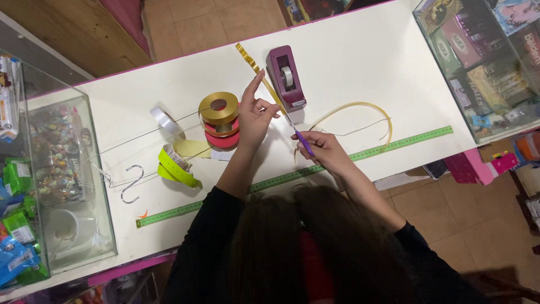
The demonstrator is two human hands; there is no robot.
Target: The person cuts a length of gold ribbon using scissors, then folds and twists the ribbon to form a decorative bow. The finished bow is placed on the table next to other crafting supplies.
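We see a white table [394, 67] edged in pink, a gold ribbon [256, 66], a gold spool [219, 107] stacked on red ones, a maroon tape holder [286, 79], purple scissors [304, 141], a green measuring tape [394, 143] (finely marked) and a yellow-green ribbon [177, 169].

I pinch a shiny gold ribbon strip [260, 70] running toward eleven o'clock; purple-handled scissors [301, 138] meet its near end.
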